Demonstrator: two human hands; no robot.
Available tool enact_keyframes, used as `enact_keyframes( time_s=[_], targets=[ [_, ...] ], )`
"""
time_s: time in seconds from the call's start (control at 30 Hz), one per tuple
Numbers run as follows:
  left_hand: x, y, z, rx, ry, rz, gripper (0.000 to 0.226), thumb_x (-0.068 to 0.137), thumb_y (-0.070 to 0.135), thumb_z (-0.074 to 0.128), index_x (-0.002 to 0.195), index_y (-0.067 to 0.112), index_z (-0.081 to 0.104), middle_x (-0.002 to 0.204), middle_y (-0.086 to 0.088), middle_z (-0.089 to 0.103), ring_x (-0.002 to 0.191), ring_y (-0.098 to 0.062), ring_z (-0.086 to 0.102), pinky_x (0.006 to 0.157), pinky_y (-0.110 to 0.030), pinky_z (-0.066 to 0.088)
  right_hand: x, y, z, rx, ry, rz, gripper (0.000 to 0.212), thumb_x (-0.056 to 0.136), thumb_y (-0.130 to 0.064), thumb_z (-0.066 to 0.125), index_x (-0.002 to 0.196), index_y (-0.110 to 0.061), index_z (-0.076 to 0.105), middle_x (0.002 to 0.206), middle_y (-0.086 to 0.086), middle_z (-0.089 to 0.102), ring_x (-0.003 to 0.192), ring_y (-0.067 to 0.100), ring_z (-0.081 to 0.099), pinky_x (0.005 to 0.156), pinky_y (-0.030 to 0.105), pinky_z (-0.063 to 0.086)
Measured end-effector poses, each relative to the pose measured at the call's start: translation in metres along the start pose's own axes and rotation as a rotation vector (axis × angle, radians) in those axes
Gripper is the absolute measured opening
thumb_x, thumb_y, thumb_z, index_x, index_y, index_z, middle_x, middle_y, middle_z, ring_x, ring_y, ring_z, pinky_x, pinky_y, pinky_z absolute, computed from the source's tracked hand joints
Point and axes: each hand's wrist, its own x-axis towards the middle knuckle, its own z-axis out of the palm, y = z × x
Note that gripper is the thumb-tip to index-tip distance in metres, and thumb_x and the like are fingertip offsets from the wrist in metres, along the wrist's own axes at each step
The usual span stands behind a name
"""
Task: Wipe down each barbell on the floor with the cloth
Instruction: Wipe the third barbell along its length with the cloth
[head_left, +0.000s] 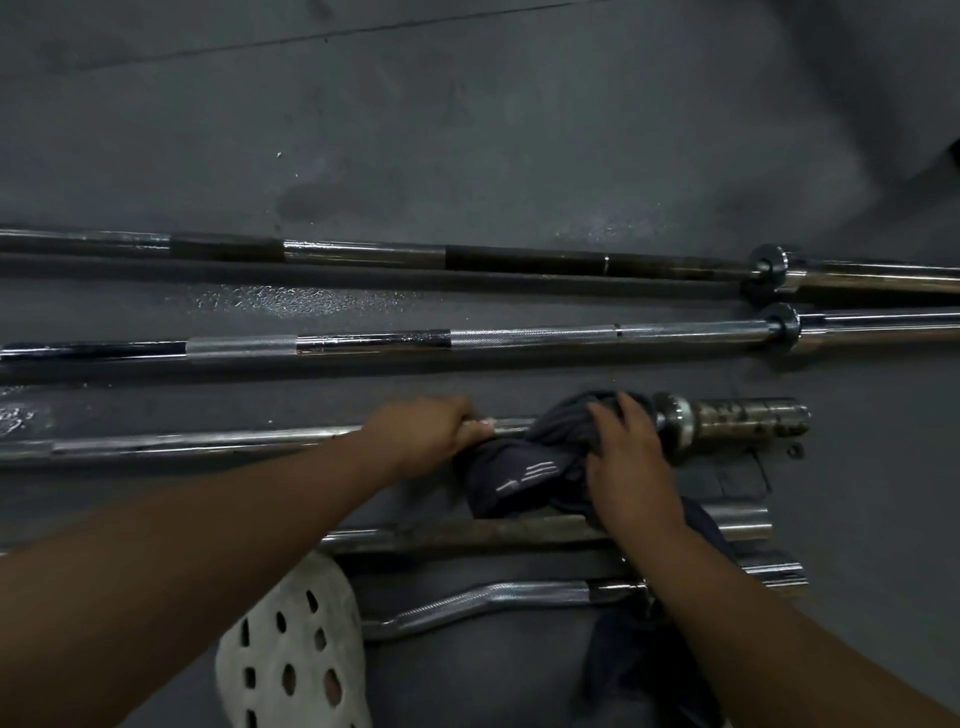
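Several barbells lie side by side on the dark floor. The third barbell (208, 439) from the far side runs left to right, ending in a worn sleeve at the right. My left hand (423, 434) grips its shaft. A dark grey cloth (524, 475) is wrapped around the shaft just right of that hand, and my right hand (631, 462) presses on the cloth beside the collar. Two long barbells, one dark (363, 254) and one chrome (519, 338), lie farther away. A rusty bar (467, 535) and a curved chrome bar (493, 597) lie nearer me.
A white perforated shoe (291, 654) shows at the bottom centre. The dark rubber floor (467, 130) stretches beyond the bars, with pale scuffed patches. Small metal parts lie by the sleeve ends at the right.
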Motion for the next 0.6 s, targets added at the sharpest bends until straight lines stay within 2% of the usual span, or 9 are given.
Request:
enact_keyframes(
  time_s=[0.1,0.17,0.23,0.3,0.33,0.4,0.5,0.53,0.6],
  targets=[
    [0.002,0.011,0.010,0.051,0.071,0.037,0.044,0.094,0.067,0.037,0.108,0.027,0.048,0.113,-0.008,0.066,0.103,-0.029,0.062,0.076,-0.036,0.044,-0.004,0.005,0.008,0.091,0.093,0.068,0.051,0.084,-0.001,0.053,0.134,-0.008,0.057,0.145,0.017,0.046,0.137,0.035,0.040,0.116,0.041,0.032],
    [-0.003,0.002,0.011,0.085,0.077,0.072,0.040,0.094,0.063,0.041,0.111,0.026,0.044,0.114,-0.005,0.065,0.101,-0.028,0.062,0.075,-0.035,0.046,-0.006,-0.023,0.014,0.182,0.042,-0.039,0.052,0.078,-0.004,0.048,0.128,-0.010,0.062,0.140,0.013,0.053,0.134,0.034,0.044,0.117,0.036,0.029],
    [-0.009,-0.006,0.012,0.116,0.059,0.115,0.037,0.094,0.049,0.052,0.118,0.023,0.042,0.119,-0.004,0.062,0.104,-0.027,0.061,0.079,-0.035,0.046,-0.013,-0.058,0.023,0.181,-0.106,-0.227,0.056,0.085,-0.002,0.045,0.140,-0.013,0.052,0.154,0.008,0.039,0.146,0.027,0.029,0.118,0.029,0.019],
    [-0.013,-0.011,0.015,0.117,0.076,0.133,0.036,0.092,0.037,0.056,0.121,0.020,0.043,0.122,-0.007,0.060,0.108,-0.028,0.059,0.084,-0.036,0.048,-0.017,-0.073,0.025,0.136,-0.191,-0.372,0.059,0.090,0.000,0.045,0.147,-0.016,0.042,0.162,0.004,0.024,0.151,0.021,0.016,0.119,0.031,0.020],
    [-0.014,-0.013,0.015,0.109,0.094,0.130,0.033,0.092,0.036,0.055,0.119,0.021,0.045,0.121,-0.007,0.061,0.108,-0.028,0.059,0.084,-0.036,0.048,-0.015,-0.065,0.020,0.105,-0.189,-0.416,0.059,0.090,-0.001,0.044,0.147,-0.016,0.043,0.162,0.004,0.024,0.151,0.021,0.017,0.119,0.034,0.024],
    [-0.013,-0.013,0.015,0.090,0.120,0.121,0.030,0.094,0.040,0.055,0.115,0.021,0.048,0.117,-0.007,0.060,0.107,-0.029,0.058,0.084,-0.036,0.048,-0.008,-0.025,0.011,0.070,-0.110,-0.373,0.061,0.085,-0.003,0.039,0.143,-0.016,0.048,0.157,0.007,0.035,0.147,0.023,0.029,0.117,0.039,0.032],
    [-0.010,-0.014,0.012,0.035,0.162,0.172,0.032,0.091,0.040,0.063,0.114,0.019,0.058,0.110,-0.007,0.057,0.105,-0.027,0.055,0.082,-0.033,0.041,0.001,0.029,0.002,0.066,0.022,-0.035,0.065,0.083,0.004,0.044,0.144,-0.015,0.048,0.155,0.008,0.038,0.145,0.024,0.031,0.114,0.042,0.036],
    [-0.009,-0.016,0.008,0.029,0.173,0.178,0.031,0.089,0.040,0.065,0.111,0.018,0.061,0.107,-0.006,0.058,0.102,-0.026,0.056,0.079,-0.032,0.039,0.001,0.024,0.006,0.058,0.046,0.007,0.064,0.082,0.005,0.045,0.143,-0.014,0.049,0.154,0.009,0.039,0.145,0.027,0.030,0.114,0.043,0.037],
    [-0.006,-0.019,0.001,0.013,0.132,0.202,0.028,0.086,0.041,0.068,0.104,0.020,0.065,0.101,-0.003,0.062,0.094,-0.023,0.059,0.074,-0.031,0.041,-0.004,-0.006,0.017,0.052,0.048,-0.067,0.064,0.076,0.000,0.043,0.138,-0.011,0.054,0.150,0.012,0.045,0.142,0.034,0.036,0.107,0.049,0.043]
  ],
)
